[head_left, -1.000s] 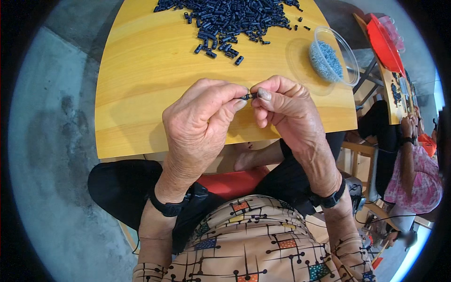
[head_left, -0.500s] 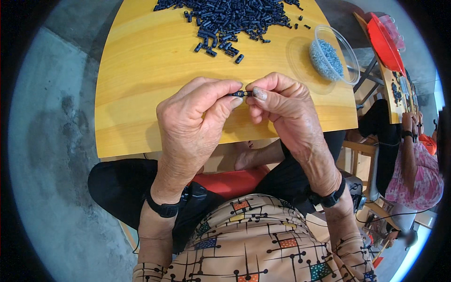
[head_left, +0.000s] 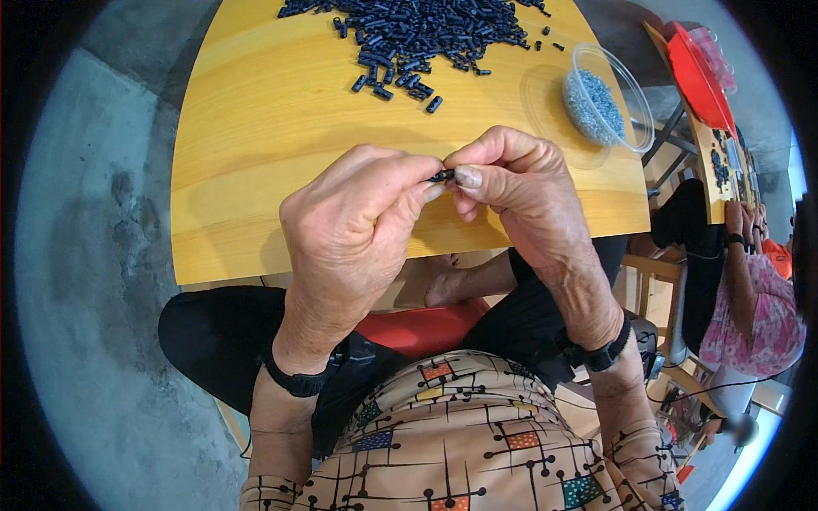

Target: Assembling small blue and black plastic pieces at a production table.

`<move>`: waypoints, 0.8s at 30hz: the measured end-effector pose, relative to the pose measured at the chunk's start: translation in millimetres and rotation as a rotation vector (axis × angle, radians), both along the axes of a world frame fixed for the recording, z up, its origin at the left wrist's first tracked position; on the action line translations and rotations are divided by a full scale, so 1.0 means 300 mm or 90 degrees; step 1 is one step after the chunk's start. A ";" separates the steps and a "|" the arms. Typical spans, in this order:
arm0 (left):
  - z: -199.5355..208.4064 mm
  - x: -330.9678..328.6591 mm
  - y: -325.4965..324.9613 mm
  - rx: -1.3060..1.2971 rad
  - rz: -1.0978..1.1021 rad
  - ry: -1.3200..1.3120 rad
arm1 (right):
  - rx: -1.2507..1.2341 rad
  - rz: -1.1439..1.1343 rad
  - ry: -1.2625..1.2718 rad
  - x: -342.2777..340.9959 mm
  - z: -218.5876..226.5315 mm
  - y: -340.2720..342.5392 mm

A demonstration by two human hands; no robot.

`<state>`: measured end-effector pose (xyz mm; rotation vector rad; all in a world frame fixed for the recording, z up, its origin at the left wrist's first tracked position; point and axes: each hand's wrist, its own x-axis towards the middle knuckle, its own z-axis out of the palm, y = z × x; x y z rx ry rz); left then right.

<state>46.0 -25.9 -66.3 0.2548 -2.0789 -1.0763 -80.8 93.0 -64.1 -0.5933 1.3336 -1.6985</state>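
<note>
Between my two hands, above the near part of the table, is a small black plastic piece [head_left: 441,175], mostly covered by fingertips. My left hand [head_left: 354,213] pinches its left end between thumb and forefinger. From the other side, my right hand [head_left: 520,183] grips the right end with thumb and forefinger, its other fingers curled beneath. Whether this is one piece or two joined, I cannot tell. Beyond the hands lies a big heap of similar black plastic pieces [head_left: 434,38], with several loose ones at its near edge.
A clear round plastic tub [head_left: 635,140] holding small silvery bits stands at the right edge of the yellow wooden table [head_left: 239,170]. Farther right, a person in a pink patterned top [head_left: 745,315] sits at another table, where a red basin [head_left: 700,81] stands.
My hands have drawn slightly closer together and the fingertips cover more of the black piece. The heap and tub stay where they were.
</note>
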 end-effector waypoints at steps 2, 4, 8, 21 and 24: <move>-0.001 -0.002 0.002 0.005 0.004 0.003 | 0.002 0.000 -0.039 -0.004 -0.008 0.001; -0.007 -0.006 0.004 0.005 0.000 0.017 | 0.005 0.002 -0.078 -0.010 -0.017 0.003; -0.008 -0.009 0.019 0.026 -0.006 0.019 | -0.038 0.070 -0.192 -0.033 -0.024 0.009; -0.019 -0.017 0.052 0.029 -0.006 0.055 | -0.034 0.181 -0.326 -0.061 -0.051 0.029; -0.017 -0.017 0.058 0.019 -0.001 0.066 | -0.060 0.209 -0.351 -0.062 -0.068 0.023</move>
